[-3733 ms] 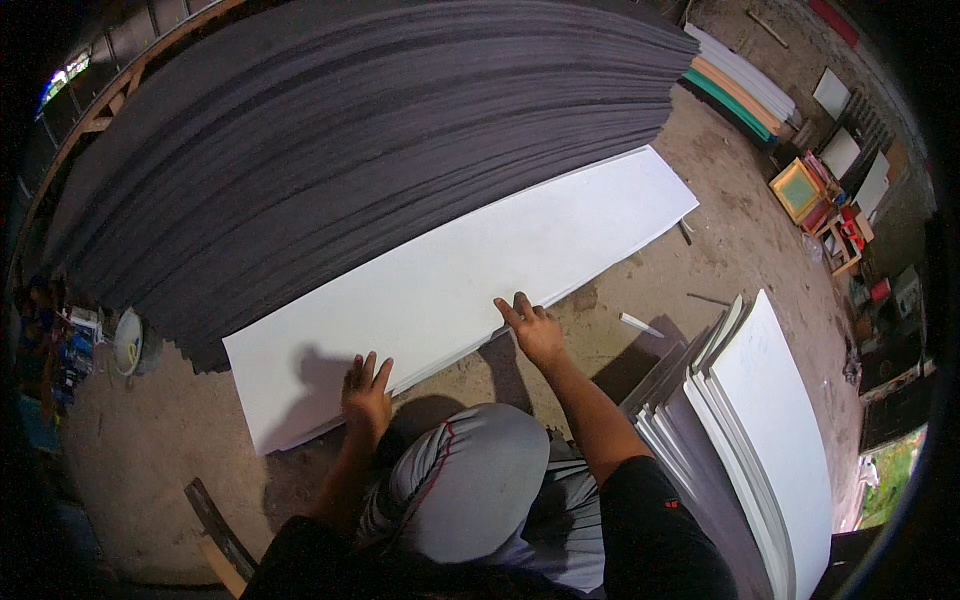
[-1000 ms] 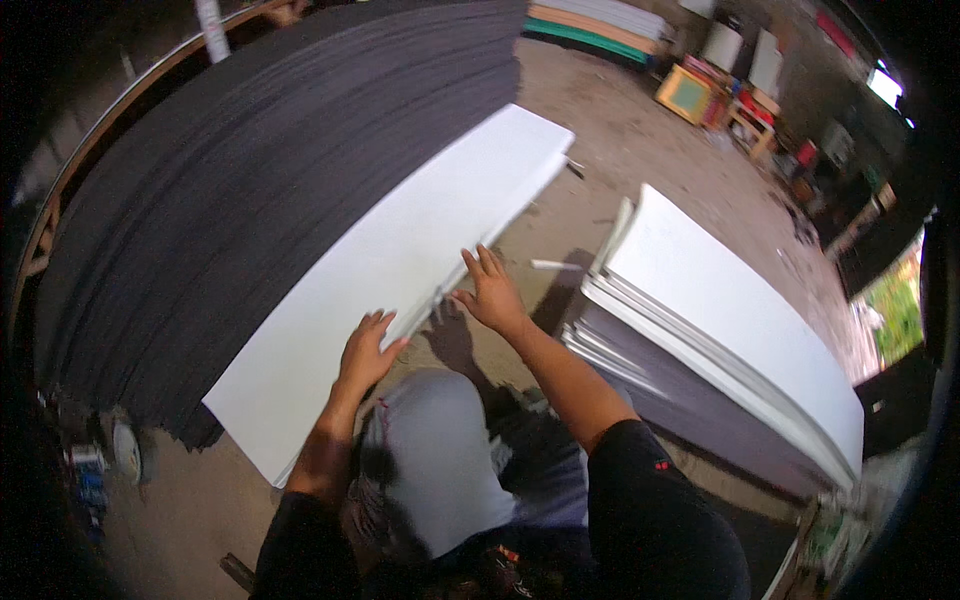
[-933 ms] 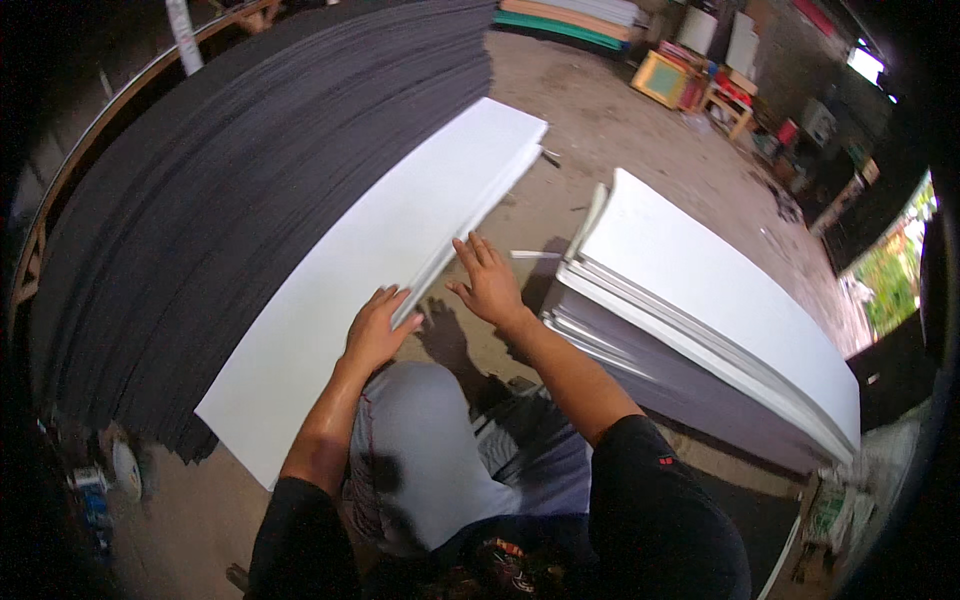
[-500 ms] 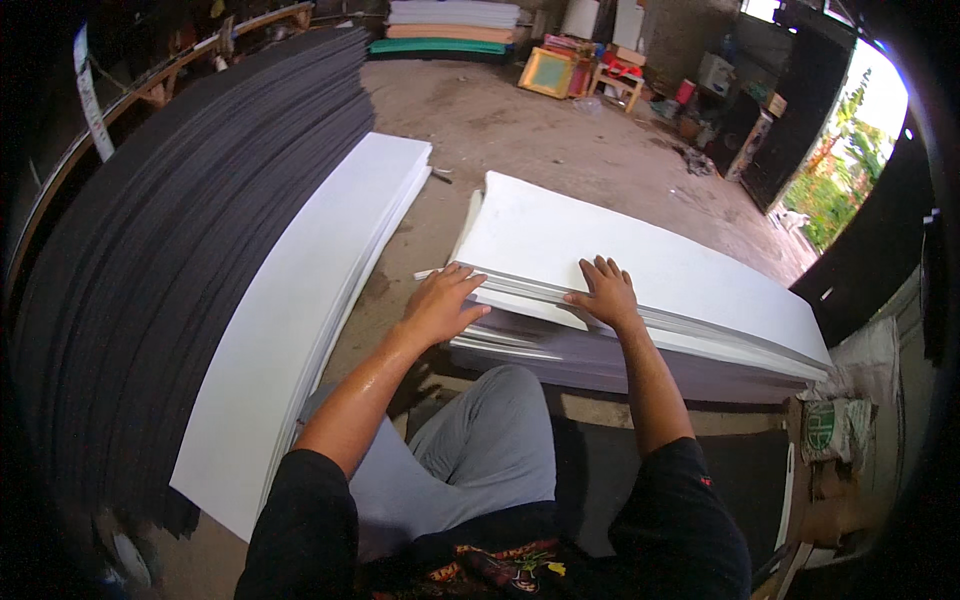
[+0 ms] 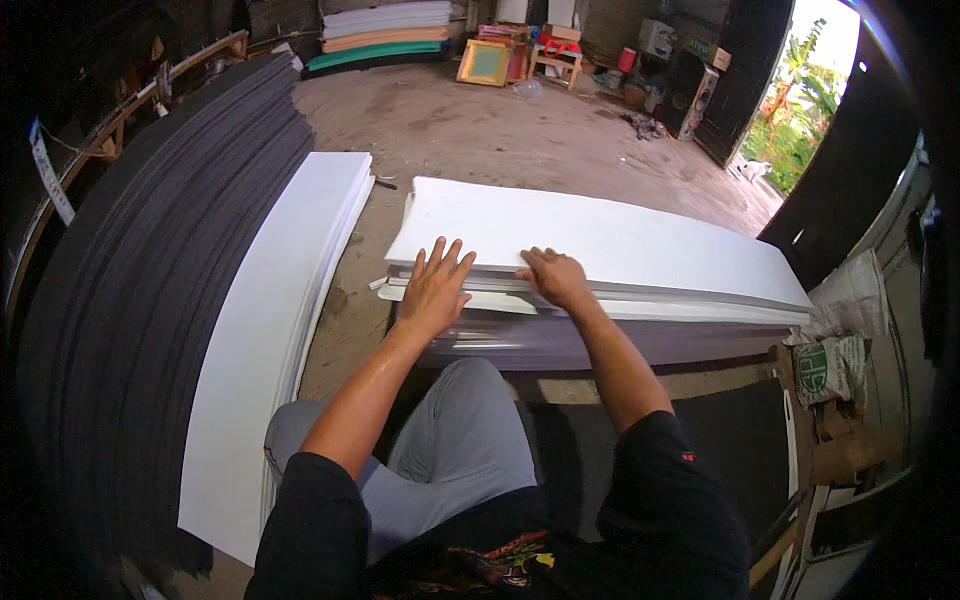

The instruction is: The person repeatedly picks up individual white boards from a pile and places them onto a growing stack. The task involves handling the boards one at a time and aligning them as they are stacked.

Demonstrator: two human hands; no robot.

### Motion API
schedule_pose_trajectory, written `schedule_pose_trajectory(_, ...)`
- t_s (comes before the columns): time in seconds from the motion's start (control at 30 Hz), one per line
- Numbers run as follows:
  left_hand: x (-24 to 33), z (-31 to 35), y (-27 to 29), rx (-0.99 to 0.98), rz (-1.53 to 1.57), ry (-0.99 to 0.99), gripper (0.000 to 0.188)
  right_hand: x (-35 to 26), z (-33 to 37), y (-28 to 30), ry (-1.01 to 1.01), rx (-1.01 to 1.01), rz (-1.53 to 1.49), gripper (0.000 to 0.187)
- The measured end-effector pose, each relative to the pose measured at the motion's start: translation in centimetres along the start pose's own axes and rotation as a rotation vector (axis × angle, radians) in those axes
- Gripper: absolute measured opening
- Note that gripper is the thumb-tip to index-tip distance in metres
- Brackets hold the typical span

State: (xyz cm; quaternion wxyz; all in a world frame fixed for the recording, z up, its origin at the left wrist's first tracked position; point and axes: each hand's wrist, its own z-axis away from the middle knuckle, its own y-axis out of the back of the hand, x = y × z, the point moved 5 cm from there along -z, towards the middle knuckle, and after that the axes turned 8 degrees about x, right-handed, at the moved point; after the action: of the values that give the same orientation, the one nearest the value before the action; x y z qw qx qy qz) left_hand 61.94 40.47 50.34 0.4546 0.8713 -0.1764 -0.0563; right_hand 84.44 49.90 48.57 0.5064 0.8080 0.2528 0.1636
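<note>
A stack of long white foam-like sheets (image 5: 610,230) lies before me, its lower layers greyish. My left hand (image 5: 435,292) rests at the near edge toward the stack's left end, fingers spread flat over the top sheet and thumb lower, against the layered side. A short way to the right, my right hand (image 5: 556,278) has its fingers bent over the same edge, with the thumb beneath them at the side, pinching the upper layer. How many layers it grips is hidden. To my left lies another pile of white sheets (image 5: 265,300), touched by neither hand.
Tall black sheets (image 5: 150,260) stack along the left. A dark sheet (image 5: 660,450) lies near my right side, beside a printed sack (image 5: 830,372). Coloured sheets (image 5: 385,40), a framed panel (image 5: 483,62) and a small wooden stool (image 5: 556,65) stand at the back, near an open doorway.
The view has shifted right. My left fingers have moved further onto the top sheet and spread. My right fingers, apart before, are now bent closer together over the edge.
</note>
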Motion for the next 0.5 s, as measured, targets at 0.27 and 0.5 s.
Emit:
schedule_pose_trajectory(0.27,-0.8,4.7,-0.7,-0.291,-0.16,0.017,0.068,-10.7,6.6,2.2,0.24,0.273,-0.217,0.046)
schedule_pose_trajectory(0.5,-7.3,12.3,9.1,-0.362,-0.201,0.189,0.079,3.6,15.9,6.1,-0.072,0.273,0.122,0.06)
